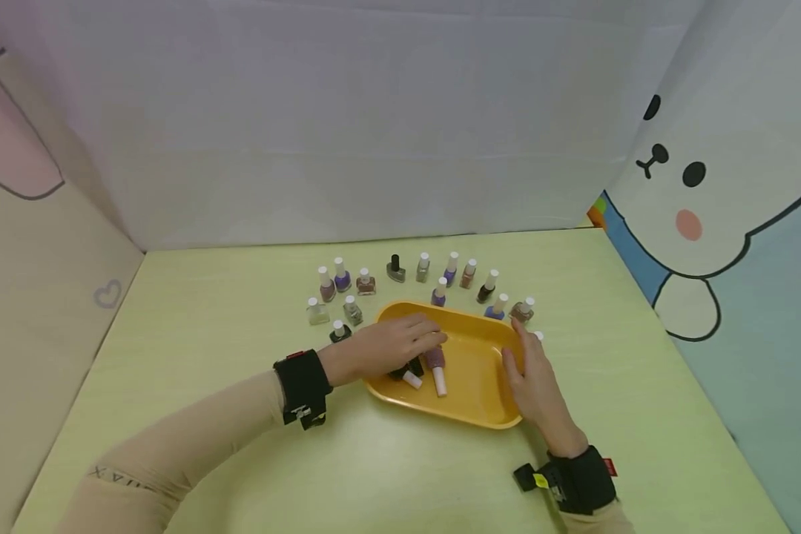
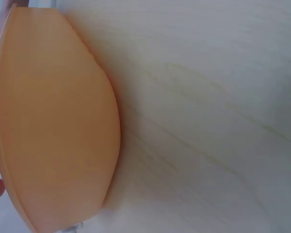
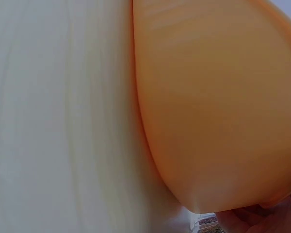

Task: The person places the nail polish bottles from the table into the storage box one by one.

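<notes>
A yellow plastic tray (image 1: 475, 363) lies on the table. My left hand (image 1: 390, 347) reaches over its left side, with the fingertips right at a mauve nail polish bottle (image 1: 435, 357) whose white cap points towards me. Partly under that hand, dark nail polish bottles (image 1: 415, 366) lie in the tray. I cannot tell whether the left fingers hold any bottle. My right hand (image 1: 537, 382) grips the tray's right rim, thumb on the inner side and fingers outside. Both wrist views mostly show the tray's outer wall (image 2: 58, 116), with fingers of the right hand (image 3: 262, 221) below the rim.
Several nail polish bottles stand in an arc behind the tray, among them a purple one (image 1: 342, 276), a grey one with a black cap (image 1: 396, 269) and a brown one (image 1: 523, 310). A dark bottle (image 1: 340, 331) is close to the left forearm. White cloth walls (image 1: 374, 133) enclose the table.
</notes>
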Demonstrator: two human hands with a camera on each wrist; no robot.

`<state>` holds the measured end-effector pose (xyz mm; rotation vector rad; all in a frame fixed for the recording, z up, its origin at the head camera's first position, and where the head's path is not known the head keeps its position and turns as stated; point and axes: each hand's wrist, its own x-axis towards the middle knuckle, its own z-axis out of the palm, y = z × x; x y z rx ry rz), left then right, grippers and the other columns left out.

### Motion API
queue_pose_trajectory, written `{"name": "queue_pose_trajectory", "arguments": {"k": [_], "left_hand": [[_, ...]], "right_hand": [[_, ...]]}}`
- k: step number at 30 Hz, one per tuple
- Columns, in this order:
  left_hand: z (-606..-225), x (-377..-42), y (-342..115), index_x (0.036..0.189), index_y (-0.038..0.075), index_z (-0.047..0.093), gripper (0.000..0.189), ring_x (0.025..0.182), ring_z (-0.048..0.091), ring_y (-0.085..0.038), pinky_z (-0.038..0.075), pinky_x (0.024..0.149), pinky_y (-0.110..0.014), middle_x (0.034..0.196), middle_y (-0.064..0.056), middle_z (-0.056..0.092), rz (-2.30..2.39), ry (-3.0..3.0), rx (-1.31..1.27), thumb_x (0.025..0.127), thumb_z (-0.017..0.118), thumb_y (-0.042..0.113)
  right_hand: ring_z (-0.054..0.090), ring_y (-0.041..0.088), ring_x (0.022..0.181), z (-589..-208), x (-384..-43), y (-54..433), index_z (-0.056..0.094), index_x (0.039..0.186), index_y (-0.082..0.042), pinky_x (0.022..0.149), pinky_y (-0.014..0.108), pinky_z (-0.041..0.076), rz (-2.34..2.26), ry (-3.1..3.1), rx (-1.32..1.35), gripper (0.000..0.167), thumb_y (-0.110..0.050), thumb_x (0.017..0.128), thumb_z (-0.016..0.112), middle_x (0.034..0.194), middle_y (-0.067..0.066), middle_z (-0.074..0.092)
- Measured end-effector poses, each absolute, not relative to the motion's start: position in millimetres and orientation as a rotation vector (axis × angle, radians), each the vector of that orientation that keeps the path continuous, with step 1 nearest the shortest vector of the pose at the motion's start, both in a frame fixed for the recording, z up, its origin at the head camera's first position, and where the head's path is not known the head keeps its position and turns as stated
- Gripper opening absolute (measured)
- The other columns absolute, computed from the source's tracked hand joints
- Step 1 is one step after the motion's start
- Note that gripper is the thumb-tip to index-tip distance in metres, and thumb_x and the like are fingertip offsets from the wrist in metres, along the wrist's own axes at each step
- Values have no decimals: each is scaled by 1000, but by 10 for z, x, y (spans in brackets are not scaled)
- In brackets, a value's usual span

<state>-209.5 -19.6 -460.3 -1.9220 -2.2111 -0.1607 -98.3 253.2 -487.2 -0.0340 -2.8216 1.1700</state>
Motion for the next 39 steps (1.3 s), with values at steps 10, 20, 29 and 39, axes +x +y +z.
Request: {"name": "queue_pose_trajectory", "arguments": {"k": [10,20,29,39], "left_hand": [[-4821,-2080,-368,127,1,66,35,115,66,-25,54,105,-37,124,-12,68,-544,-2307,-1431,97,74,16],[-4850,-2003,-413,134,1,63,41,126,61,-30,51,110,-42,137,-16,62,-710,-2548,-1082,100,70,22],[-4865,-1935,-403,141,-3,56,46,133,56,-34,48,113,-44,143,-19,57,-916,-2657,-834,102,66,19],[-4905,-1876,-399,142,-2,56,43,128,61,-36,51,109,-47,141,-20,60,-1122,-2646,-674,102,64,12]], "right_hand": [[47,47,133,-4856,-976,2524,25,159,6,115,65,37,1166,-2814,-47,55,-12,111,45,151,32,39],[48,48,131,-4883,-972,2521,26,158,7,113,65,39,1170,-2800,-44,55,-11,111,45,149,33,41],[48,47,131,-4873,-968,2518,26,158,8,113,66,39,1169,-2796,-49,55,-11,110,45,148,33,41],[48,48,130,-4873,-967,2511,27,158,8,111,66,40,1166,-2783,-27,54,-11,110,46,148,33,41]]}}
